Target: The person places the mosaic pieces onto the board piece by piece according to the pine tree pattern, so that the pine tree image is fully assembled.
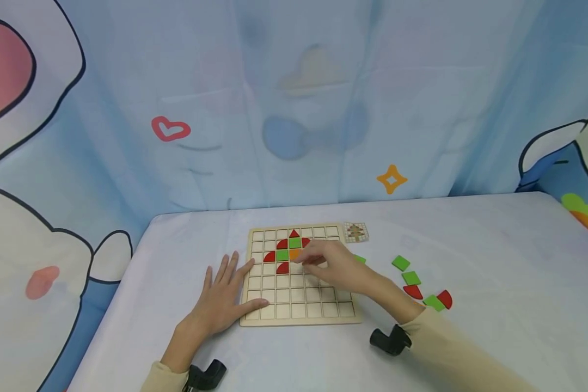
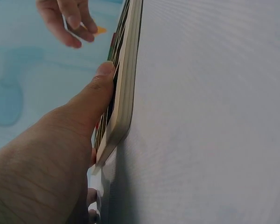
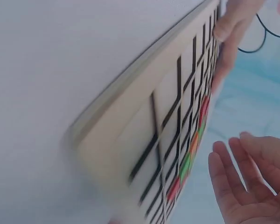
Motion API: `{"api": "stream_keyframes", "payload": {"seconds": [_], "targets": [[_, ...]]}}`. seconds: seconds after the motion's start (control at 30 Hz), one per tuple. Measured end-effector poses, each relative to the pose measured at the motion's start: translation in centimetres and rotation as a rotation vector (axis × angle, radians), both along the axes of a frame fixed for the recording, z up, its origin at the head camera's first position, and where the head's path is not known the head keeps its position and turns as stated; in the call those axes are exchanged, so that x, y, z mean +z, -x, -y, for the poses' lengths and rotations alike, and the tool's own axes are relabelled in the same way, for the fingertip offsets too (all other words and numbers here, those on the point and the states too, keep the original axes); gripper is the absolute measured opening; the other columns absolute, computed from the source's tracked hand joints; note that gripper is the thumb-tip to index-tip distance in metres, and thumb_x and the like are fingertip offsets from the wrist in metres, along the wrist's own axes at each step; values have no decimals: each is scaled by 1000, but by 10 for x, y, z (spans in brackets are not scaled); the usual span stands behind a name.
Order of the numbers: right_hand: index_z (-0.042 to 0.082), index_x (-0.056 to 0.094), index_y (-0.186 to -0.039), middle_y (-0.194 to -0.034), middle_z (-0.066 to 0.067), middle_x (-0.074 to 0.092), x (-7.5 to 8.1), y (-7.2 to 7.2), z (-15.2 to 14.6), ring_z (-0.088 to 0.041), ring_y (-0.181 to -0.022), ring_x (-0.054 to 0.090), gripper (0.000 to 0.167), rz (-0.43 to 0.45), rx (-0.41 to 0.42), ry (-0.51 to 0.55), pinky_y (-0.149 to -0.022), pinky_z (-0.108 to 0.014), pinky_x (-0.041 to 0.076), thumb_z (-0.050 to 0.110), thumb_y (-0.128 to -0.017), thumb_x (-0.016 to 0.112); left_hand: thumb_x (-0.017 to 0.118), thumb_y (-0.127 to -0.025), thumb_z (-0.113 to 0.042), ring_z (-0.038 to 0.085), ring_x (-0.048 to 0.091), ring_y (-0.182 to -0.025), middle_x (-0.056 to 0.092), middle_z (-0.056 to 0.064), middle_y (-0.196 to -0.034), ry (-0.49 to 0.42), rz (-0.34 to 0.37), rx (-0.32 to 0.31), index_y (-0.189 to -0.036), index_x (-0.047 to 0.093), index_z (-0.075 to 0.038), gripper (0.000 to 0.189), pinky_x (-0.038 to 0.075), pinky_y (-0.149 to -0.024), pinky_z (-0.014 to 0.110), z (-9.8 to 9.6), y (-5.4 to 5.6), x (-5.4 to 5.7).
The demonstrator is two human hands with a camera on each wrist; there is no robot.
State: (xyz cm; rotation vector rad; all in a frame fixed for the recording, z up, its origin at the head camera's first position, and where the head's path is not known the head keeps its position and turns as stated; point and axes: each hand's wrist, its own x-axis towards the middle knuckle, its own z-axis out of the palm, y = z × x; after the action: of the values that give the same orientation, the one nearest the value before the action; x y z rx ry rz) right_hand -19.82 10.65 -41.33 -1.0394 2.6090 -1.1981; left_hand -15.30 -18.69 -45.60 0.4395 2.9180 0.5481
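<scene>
A square wooden grid board (image 1: pixel 318 311) lies on the table. Set in its cells are a red triangle (image 1: pixel 294 234), green squares (image 1: pixel 282 255), an orange piece (image 1: pixel 294 254) and several red quarter-round pieces (image 1: pixel 282 268). My left hand (image 1: pixel 221 300) rests at the board's left side, fingers spread, its thumb (image 2: pixel 102 86) on the board near the front corner. Above the middle of the board hovers my right hand (image 1: pixel 333 264), fingers loosely bent beside the orange piece. The right wrist view shows that hand (image 3: pixel 252 186) with fingers apart and nothing visible between them.
A small picture card (image 1: pixel 356 232) lies by the board's back right corner. Loose green squares (image 1: pixel 411 278) and red quarter-rounds (image 1: pixel 445 299) are scattered to the right. Another green piece (image 1: pixel 360 258) is partly hidden behind the right hand. A patterned curtain (image 1: pixel 313 163) hangs behind the table.
</scene>
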Motion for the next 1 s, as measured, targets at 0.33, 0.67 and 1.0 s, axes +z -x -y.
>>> {"api": "stream_keyframes", "payload": {"seconds": [0.33, 0.67, 1.0], "targets": [[5, 79, -108, -106, -2, 73, 7, -8, -93, -21, -97, 67, 19, -2, -188, -98, -89, -42, 60, -3, -90, 78, 63, -94, -67, 41, 2, -161, 12, 20, -174, -11, -1, -10, -167, 29, -17, 95, -1, -123, 70, 2, 0, -1], [-1, 78, -110, -104, -12, 71, 10, -2, -140, -29, -95, 68, 23, 0, -316, -197, -85, -48, 61, -1, -87, 82, 63, -94, -67, 41, 2, -160, 11, 20, -174, -23, -5, -14, -167, 29, -18, 95, -2, -122, 71, 4, 1, -1], [-7, 75, -109, -102, -14, 68, -2, 3, -149, -30, -91, 66, 28, 173, -378, -285, -80, -44, 61, 6, -85, 85, 63, -94, -67, 41, 2, -161, 12, 20, -174, -29, -3, -15, -167, 29, -17, 95, -3, -122, 70, 1, 1, -2]]}}
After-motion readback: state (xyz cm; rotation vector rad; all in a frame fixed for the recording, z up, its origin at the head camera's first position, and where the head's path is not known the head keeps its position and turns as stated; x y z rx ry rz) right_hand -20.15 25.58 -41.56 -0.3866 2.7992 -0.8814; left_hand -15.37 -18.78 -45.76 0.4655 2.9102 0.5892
